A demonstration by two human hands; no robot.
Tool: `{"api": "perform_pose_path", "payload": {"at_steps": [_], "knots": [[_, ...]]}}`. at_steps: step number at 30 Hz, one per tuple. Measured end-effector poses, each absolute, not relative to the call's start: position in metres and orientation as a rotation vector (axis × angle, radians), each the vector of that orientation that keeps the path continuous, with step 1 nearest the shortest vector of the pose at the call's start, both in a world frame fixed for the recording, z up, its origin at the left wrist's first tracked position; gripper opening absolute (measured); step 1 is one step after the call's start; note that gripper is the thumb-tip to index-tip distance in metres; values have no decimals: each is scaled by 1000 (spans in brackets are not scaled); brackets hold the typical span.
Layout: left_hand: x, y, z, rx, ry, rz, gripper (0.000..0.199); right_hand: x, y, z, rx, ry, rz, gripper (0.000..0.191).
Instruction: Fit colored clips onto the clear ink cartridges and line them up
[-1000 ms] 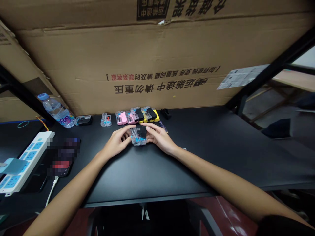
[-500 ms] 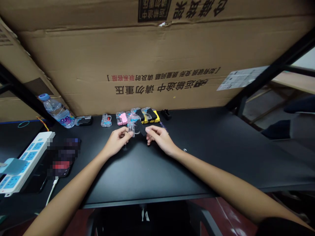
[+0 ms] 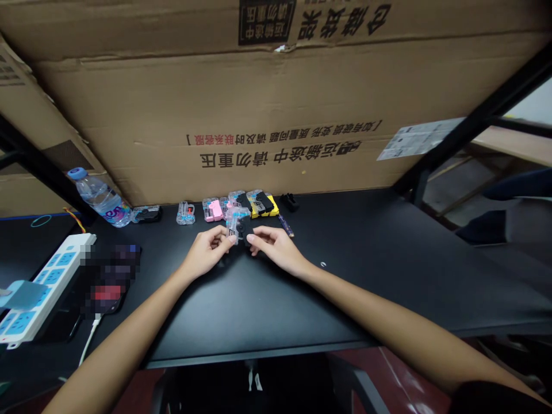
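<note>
My left hand (image 3: 207, 250) pinches a clear plastic case with blue parts (image 3: 237, 221) by its lower edge, holding it up off the desk. My right hand (image 3: 276, 248) has its fingertips on a black plastic piece (image 3: 245, 234) pressed against that case. Just beyond the hands, a row holds a small clear case (image 3: 186, 213), a pink-and-clear case (image 3: 213, 210) and a yellow-and-black case (image 3: 261, 204). A black clip (image 3: 290, 202) and a slim purple stick (image 3: 286, 226) lie to the right of the row.
A large cardboard sheet (image 3: 259, 115) stands along the back of the black desk (image 3: 345, 253). At the left are a water bottle (image 3: 101, 199), a dark case (image 3: 147, 214), a blurred phone (image 3: 106, 276) and a white power strip (image 3: 43, 287). A black frame bar (image 3: 470, 126) crosses the right.
The black piece, held apart from the clear case half a second ago, is back against it. A second ago, both lay low under my hands. My hands have drawn slightly closer together.
</note>
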State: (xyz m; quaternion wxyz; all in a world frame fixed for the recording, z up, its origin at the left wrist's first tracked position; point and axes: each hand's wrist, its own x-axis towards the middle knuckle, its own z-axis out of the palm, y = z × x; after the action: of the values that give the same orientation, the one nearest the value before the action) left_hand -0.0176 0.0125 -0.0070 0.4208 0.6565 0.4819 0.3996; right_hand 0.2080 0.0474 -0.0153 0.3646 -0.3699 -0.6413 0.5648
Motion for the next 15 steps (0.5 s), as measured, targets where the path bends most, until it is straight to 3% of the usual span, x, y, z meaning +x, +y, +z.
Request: {"api": "perform_pose_path", "payload": {"at_steps": [7,15], "knots": [[-15,10,-9,1687,1211,987,39,205,43,-15,-941,-1658,1517,50],[-20,13,-7,1592,1184,1105,43,207,47,-16,-966,-1480,1436,45]]}}
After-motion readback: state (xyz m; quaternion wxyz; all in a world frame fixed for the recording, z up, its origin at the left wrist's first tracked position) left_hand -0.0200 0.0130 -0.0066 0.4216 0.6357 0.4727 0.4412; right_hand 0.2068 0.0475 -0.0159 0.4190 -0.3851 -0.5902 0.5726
